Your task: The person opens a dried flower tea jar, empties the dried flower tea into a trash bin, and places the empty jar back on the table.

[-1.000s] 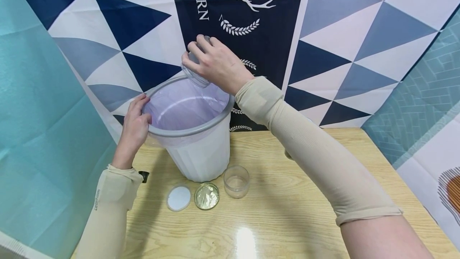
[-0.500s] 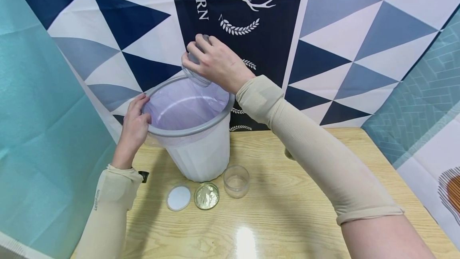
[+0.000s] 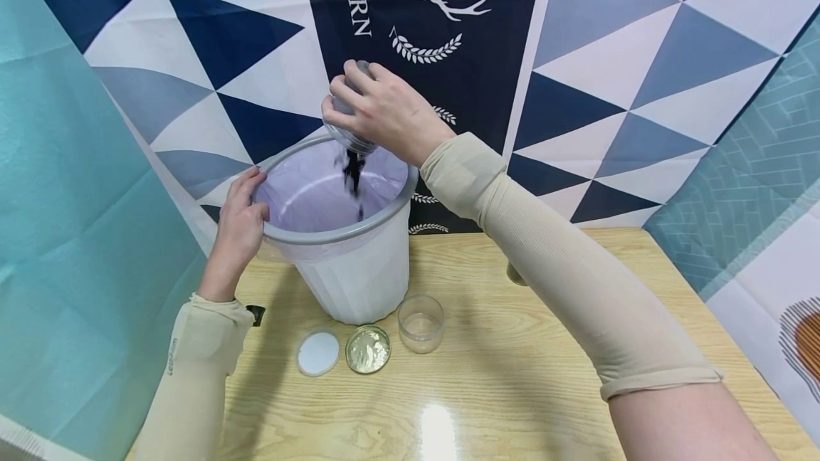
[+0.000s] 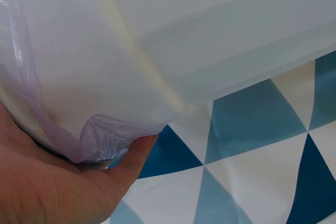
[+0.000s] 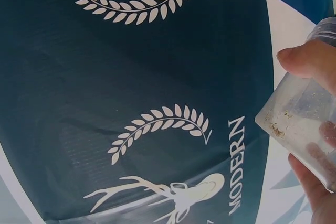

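Note:
A white trash bin (image 3: 361, 279) with a grey rim stands on the table, lined with a thin lilac bag (image 3: 307, 194). My left hand (image 3: 240, 223) grips the bin's left rim; the left wrist view has its thumb and fingers around the rim and the folded bag edge. Above the bin's far right side, my right hand (image 3: 393, 116) holds a clear plastic jar (image 5: 294, 116) mouth down. Dark loose bits (image 3: 353, 173) are falling from the jar into the bin. Brownish crumbs cling to the jar's base in the right wrist view.
In front of the bin lie a white disc-shaped lid (image 3: 318, 353) and a shiny gold lid (image 3: 368, 349), with a clear round container (image 3: 421, 329) beside them. A small object (image 3: 515, 275) is mostly hidden by the right sleeve. Patterned cloth hangs behind the bin.
Dark bits now pour out of the jar; none were falling in the earlier frames. The right hand has shifted very slightly left, and the left hand stays on the rim.

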Tool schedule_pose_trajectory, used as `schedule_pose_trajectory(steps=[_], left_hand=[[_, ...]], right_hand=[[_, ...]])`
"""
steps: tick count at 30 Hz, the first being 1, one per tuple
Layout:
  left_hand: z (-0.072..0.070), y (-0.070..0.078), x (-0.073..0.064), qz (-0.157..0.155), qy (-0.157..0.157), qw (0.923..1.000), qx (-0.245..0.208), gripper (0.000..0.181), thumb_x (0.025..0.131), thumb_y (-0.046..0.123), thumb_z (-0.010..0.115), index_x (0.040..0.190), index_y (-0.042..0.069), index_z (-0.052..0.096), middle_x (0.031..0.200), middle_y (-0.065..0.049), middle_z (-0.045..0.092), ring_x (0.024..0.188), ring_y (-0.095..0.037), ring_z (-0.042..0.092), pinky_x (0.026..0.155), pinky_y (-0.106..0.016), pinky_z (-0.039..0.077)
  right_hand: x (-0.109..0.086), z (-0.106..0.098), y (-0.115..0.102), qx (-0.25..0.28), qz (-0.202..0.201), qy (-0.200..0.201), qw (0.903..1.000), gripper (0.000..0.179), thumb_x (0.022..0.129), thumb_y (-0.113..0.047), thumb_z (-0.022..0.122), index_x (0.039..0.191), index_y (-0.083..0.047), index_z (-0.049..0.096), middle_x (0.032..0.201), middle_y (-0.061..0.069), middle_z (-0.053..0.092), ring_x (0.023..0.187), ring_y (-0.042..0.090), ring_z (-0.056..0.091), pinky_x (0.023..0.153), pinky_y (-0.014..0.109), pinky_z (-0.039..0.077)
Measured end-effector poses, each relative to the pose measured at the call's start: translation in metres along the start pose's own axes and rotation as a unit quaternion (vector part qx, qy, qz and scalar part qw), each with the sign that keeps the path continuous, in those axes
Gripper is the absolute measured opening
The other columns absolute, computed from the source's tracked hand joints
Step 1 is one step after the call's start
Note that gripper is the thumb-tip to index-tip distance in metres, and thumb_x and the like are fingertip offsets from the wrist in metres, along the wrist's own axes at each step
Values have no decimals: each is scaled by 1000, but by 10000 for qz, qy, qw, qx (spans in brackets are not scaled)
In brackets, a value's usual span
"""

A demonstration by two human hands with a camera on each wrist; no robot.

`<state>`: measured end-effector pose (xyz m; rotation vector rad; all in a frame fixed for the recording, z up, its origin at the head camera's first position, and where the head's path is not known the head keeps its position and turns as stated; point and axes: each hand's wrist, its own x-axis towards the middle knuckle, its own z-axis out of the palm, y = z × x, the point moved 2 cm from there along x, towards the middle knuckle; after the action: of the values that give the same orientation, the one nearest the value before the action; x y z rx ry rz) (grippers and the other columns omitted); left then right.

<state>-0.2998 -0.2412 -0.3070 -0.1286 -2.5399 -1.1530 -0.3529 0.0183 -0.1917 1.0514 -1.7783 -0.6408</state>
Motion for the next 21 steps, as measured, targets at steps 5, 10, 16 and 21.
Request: schedule_pose_trajectory(steps=[5, 10, 16, 21], left_hand=[[0, 1, 0, -4, -14, 10000, -11, 71, 84, -1, 41, 154, -9, 39, 169, -19, 26, 157, -40, 22, 125, -59, 21], [0, 1, -1, -22, -7, 10000, -28, 71, 84, -1, 41, 154, -9, 39, 169, -19, 26, 157, -40, 22, 125, -59, 22], [1, 1, -1, -41, -27, 10000, -70, 71, 84, -1, 41, 155, -8, 38, 170, -18, 26, 156, -40, 23, 125, -60, 22], [0, 1, -1, -29, -12, 10000, -62, 71, 84, -1, 41, 154, -9, 39, 169, -18, 26, 156, -41, 23, 125, -60, 22]], right_hand=[[0, -1, 1, -14, 19, -16, 10000, 43, 98, 11, 41, 132, -13, 52, 131, 14, 58, 126, 37, 54, 100, 41, 51], [1, -4, 2, -52, 8, 3, 10000, 45, 99, 13, 36, 132, -13, 52, 133, 13, 58, 128, 36, 53, 103, 40, 50], [4, -4, 3, -157, -171, -76, 9997, 49, 100, 14, 39, 137, -16, 51, 138, 12, 58, 136, 33, 50, 107, 39, 47], [5, -5, 3, -286, -372, -119, 9988, 53, 100, 16, 38, 140, -17, 49, 144, 12, 55, 141, 31, 47, 113, 39, 45]])
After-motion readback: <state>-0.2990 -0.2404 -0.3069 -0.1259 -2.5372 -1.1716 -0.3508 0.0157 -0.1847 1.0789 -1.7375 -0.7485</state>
